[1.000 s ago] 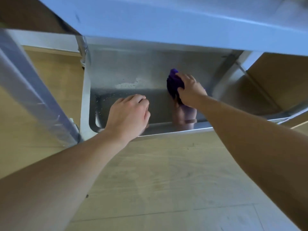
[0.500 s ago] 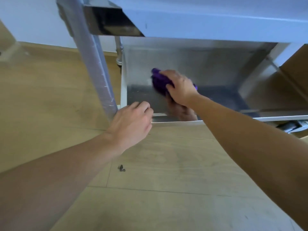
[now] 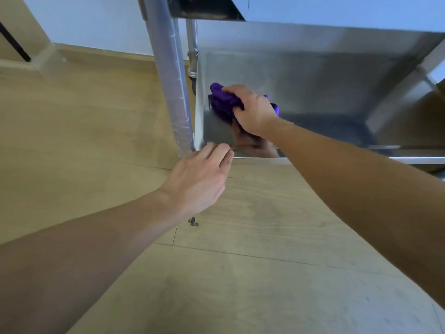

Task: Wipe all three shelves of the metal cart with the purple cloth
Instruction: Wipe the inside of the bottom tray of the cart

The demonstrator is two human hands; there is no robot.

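The metal cart's bottom shelf [image 3: 325, 75] is a shiny steel tray low over the floor. My right hand [image 3: 252, 109] grips the bunched purple cloth [image 3: 222, 103] and presses it on the shelf's left part, close to the left wall. My left hand [image 3: 199, 179] has its curled fingers on the shelf's front rim [image 3: 260, 157] at the near left corner, beside the cart's front left post [image 3: 173, 88]. A higher shelf [image 3: 337, 8] overhangs at the top and hides the back of the tray.
Light wooden floor [image 3: 240, 273] lies all around. A small dark scrap [image 3: 193, 222] lies on the floor below my left hand. A white wall with a wooden skirting [image 3: 101, 53] stands at the back left. A caster [image 3: 192, 75] shows behind the post.
My right hand has slid the cloth leftwards along the bottom shelf towards its left wall. My left hand has moved left along the front rim to the corner.
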